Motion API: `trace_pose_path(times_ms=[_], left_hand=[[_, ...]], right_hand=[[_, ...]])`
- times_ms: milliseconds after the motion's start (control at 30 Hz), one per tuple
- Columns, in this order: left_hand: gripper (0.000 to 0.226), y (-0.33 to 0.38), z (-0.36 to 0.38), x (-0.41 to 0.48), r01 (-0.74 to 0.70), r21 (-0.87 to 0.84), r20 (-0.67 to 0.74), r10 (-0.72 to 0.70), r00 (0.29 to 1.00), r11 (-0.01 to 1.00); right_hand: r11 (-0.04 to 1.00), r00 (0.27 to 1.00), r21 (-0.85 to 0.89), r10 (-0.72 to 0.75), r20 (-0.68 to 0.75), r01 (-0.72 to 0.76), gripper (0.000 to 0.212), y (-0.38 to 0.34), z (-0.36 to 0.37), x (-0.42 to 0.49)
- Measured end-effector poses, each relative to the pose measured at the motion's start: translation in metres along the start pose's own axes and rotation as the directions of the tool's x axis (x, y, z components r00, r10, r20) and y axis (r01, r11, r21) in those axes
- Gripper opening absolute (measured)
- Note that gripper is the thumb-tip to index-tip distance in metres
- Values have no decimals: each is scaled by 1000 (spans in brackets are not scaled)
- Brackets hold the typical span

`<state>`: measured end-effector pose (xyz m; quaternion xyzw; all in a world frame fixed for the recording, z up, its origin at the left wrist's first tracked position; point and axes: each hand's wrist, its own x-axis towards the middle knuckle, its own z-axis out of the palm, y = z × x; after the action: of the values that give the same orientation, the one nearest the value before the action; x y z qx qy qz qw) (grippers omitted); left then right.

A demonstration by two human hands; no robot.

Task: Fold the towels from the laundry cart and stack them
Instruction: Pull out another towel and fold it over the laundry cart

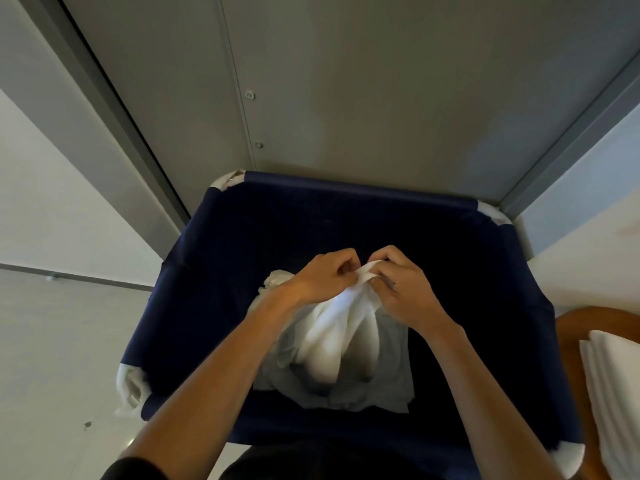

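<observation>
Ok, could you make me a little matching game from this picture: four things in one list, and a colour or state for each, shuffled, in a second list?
Things
1. laundry cart
2. lifted towel
3. folded stack
4. wooden surface

Descriptions
A. white, lying flat at the far right
B. orange-brown, beside the cart
C. navy blue fabric, open at the top
D. white and bunched, pinched at its top edge by the left hand and the right hand

Pairs: 1-C, 2-D, 3-A, 4-B

Folded towels (613, 393) lie on wooden table (581, 320) (right).
</observation>
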<state>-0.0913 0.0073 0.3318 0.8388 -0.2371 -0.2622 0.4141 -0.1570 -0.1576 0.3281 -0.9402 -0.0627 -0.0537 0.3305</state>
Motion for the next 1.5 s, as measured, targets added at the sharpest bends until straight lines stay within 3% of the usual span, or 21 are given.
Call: trace_pose_path(times_ms=[300, 533, 633, 700, 967, 1167, 1333, 1500], left_hand=[[11, 3, 1, 0, -65, 38, -62, 67, 996, 997], [6, -6, 17, -2, -110, 77, -62, 115, 991, 991], [19, -5, 21, -2, -78, 172, -49, 88, 995, 982], [11, -4, 21, -1, -99, 192, -97, 119, 988, 976], [8, -1, 7, -1, -113, 160, -141, 136, 981, 981], [8, 0, 6, -3, -107, 126, -134, 123, 983, 986], [7, -6, 12, -3, -92, 115, -119, 106, 987, 989], [13, -14, 19, -3, -58, 154, -79, 71, 994, 986]], right_hand=[[997, 997, -66, 45, 58, -41, 12, 11, -11, -3], [994, 997, 81, 71, -17, -70, 14, 4, -12, -4], [982, 993, 173, 88, -73, -74, 15, 0, -13, -5], [980, 993, 184, 89, -82, -72, 12, 0, -14, -5], [992, 989, 27, 119, 85, -121, 6, 12, -25, -3], [986, 983, -93, 150, 106, -141, 12, 6, -27, 1], [973, 966, -37, 229, 117, -226, 18, -6, -30, 5], [936, 931, -222, 316, 181, -274, 8, -13, -25, 9]])
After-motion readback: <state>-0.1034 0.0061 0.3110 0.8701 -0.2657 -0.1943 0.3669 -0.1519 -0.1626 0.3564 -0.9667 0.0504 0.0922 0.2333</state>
